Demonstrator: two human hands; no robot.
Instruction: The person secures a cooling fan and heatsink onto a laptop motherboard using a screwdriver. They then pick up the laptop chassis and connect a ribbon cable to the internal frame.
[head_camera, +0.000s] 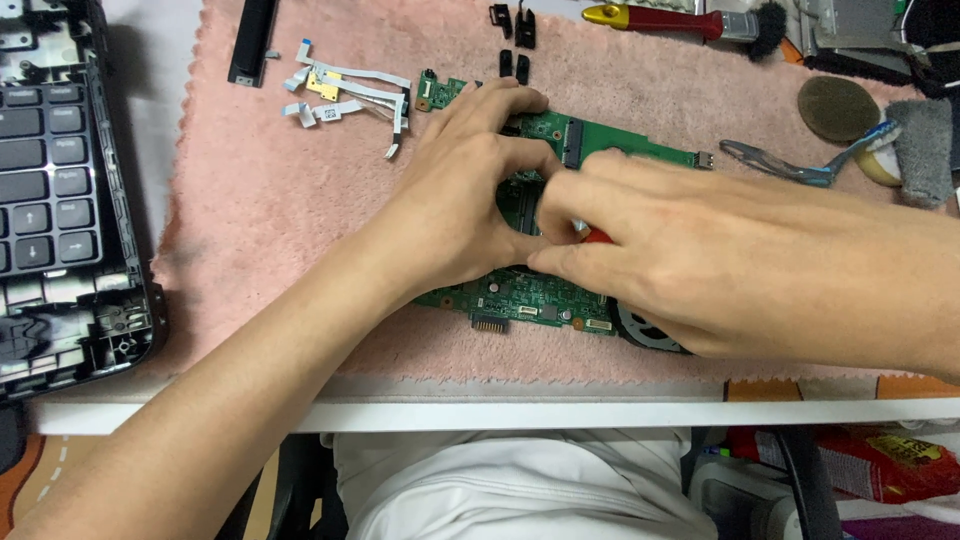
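Note:
A green laptop circuit board lies on a pink towel. My left hand rests on the board's middle, fingers spread and pressing it down. My right hand comes in from the right and pinches a small tool with a red handle against the board; its tip is hidden by my fingers. A round cooling fan peeks out under my right hand at the board's lower right corner.
A black laptop keyboard shell sits at the left. Flat ribbon cables, small black clips and a black strip lie at the back. A red-handled screwdriver, metal tweezers and a brush lie at the right.

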